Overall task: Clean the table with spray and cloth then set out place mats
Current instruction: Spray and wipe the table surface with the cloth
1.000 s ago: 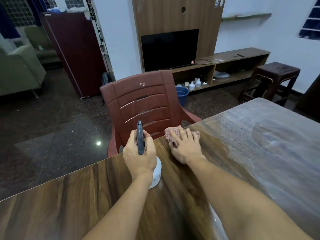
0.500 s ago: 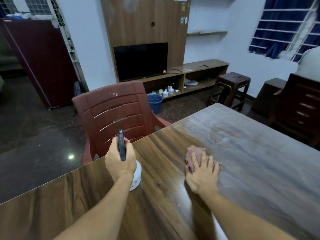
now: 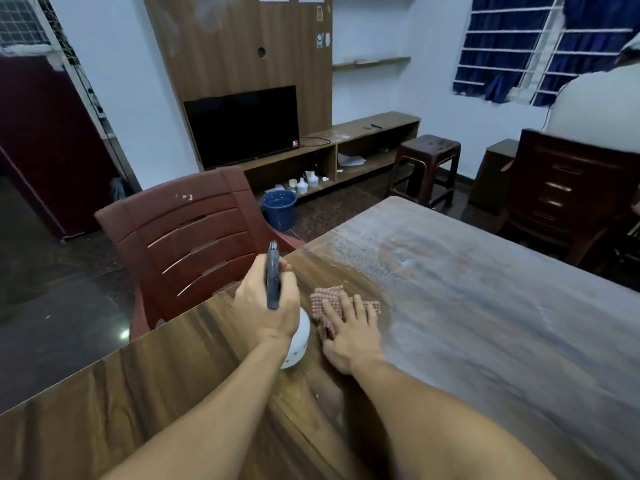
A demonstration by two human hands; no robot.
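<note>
Mid-wipe, flat right hand (image 3: 349,336) presses red checked cloth (image 3: 325,296) on wooden tabletop (image 3: 194,386), left hand (image 3: 265,311) grips white spray bottle (image 3: 300,342); dull film (image 3: 457,271) likely next.

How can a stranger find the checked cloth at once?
Start at the brown wooden table. Near its edge by the maroon plastic chair, the right hand presses the crumpled reddish cloth flat. Unlike the smooth white spray bottle beside it, it is checked fabric.

Most of spray bottle (image 3: 300,341) behind left hand (image 3: 260,315)
</note>
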